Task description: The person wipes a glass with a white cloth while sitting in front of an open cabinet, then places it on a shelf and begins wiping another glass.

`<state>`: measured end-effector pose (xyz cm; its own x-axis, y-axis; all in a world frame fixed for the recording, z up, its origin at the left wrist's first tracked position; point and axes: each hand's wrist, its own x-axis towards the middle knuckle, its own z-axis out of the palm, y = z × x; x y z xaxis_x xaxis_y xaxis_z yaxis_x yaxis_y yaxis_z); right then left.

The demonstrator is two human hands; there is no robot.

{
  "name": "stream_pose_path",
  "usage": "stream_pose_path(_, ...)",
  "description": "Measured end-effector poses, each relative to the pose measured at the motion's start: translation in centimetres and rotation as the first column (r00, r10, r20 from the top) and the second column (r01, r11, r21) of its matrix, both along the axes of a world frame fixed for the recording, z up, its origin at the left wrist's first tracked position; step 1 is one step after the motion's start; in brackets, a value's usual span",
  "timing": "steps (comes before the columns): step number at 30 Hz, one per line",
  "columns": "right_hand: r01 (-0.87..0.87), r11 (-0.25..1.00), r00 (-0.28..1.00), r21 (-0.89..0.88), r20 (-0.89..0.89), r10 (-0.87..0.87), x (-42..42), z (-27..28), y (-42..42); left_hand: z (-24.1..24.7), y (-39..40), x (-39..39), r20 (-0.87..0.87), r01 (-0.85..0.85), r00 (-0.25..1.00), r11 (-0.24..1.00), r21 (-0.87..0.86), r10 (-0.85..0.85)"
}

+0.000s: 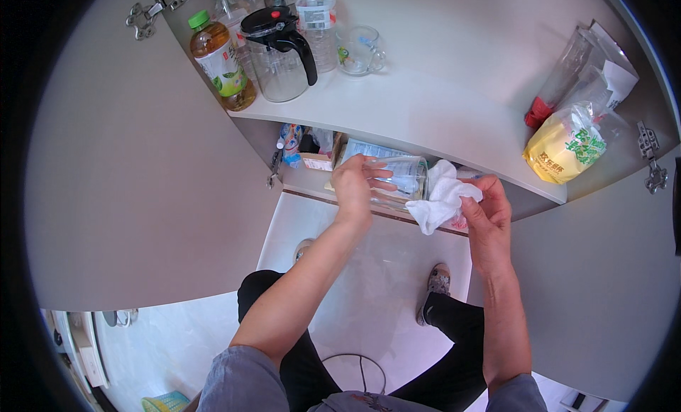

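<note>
My left hand (352, 191) grips a clear cylindrical glass vessel (408, 175) that lies roughly sideways in the air, with one end toward the right. Fingers show through or around its left part; I cannot tell which end is the mouth. In my right hand (492, 226) is a crumpled white cloth or paper towel (440, 196), pinched between thumb and fingers. The towel overlaps the vessel's right end in the view; whether it touches the glass cannot be told. Both hands are in front of the open cabinet, just beyond the shelf's front edge (393, 145).
On the shelf's left stand a tea bottle (221, 63), a glass pot with black lid (279, 66), clear plastic bottles (317, 37) and a glass mug (359, 53). A yellow package (566, 146) sits right. Open doors (143, 172) flank me; below are a small box (318, 161) and packets.
</note>
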<state>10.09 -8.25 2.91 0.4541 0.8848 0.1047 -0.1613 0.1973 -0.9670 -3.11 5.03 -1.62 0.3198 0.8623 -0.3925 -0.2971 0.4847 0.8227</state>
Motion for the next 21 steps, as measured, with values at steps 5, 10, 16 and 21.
stream_pose_path(5, -0.105, 0.994, 0.977, -0.018, 0.184, 0.107, -0.5, -0.8, 0.2, -0.1, -0.5, 0.7, 0.012, -0.003, 1.000, 1.000, -0.018, 0.003)
stream_pose_path(10, -0.081, 0.960, 0.643, -0.269, 0.722, 0.256, -1.9, -1.0, 0.3, -1.1, -1.2, 1.4, -0.003, -0.052, 0.999, 0.998, 0.035, 0.052)
stream_pose_path(16, -0.097, 0.958, 0.537, -0.268, 0.796, 0.277, -1.4, -2.6, 0.4, 0.0, -2.5, 1.8, -0.027, -0.007, 1.000, 0.998, -0.062, 0.006)
stream_pose_path(21, -0.098, 0.963, 0.661, -0.250, 0.707, 0.251, -1.6, -2.4, 0.5, -0.3, -2.4, 1.4, -0.013, 0.083, 0.996, 0.995, -0.056, -0.083)
